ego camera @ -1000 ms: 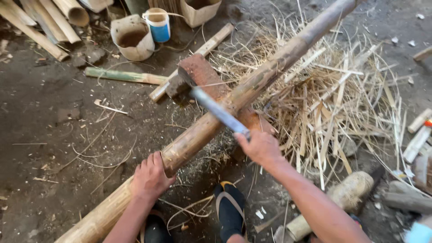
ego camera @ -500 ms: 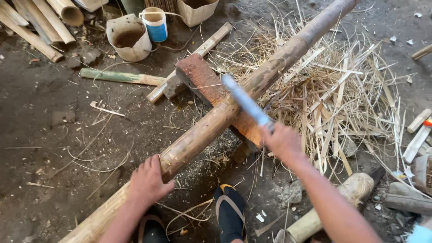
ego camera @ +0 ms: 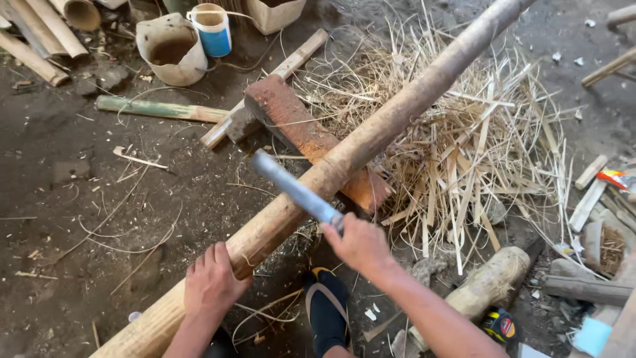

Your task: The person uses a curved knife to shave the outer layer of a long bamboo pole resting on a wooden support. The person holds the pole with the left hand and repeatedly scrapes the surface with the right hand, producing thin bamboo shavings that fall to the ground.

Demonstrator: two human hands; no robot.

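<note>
Dirt floor (ego camera: pixel 79 199), left hand (ego camera: pixel 212 282) flat on bamboo pole (ego camera: pixel 371 136), right hand (ego camera: pixel 358 245) gripping blade (ego camera: pixel 295 191), now swung down onto pole.

Dark earthen floor (ego camera: pixel 79 219): heap of pale bamboo splinters (ego camera: pixel 477 152), rusty-brown wooden block (ego camera: pixel 311 136), green bamboo stick (ego camera: pixel 159 109), grimy white bucket (ego camera: pixel 171 50).

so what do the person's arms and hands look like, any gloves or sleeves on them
Both are bare: no gloves on the left hand or the right hand, and no sleeves on either forearm as far as the view reaches. No watch, rings or bands show. All fingers are uncovered.
</note>
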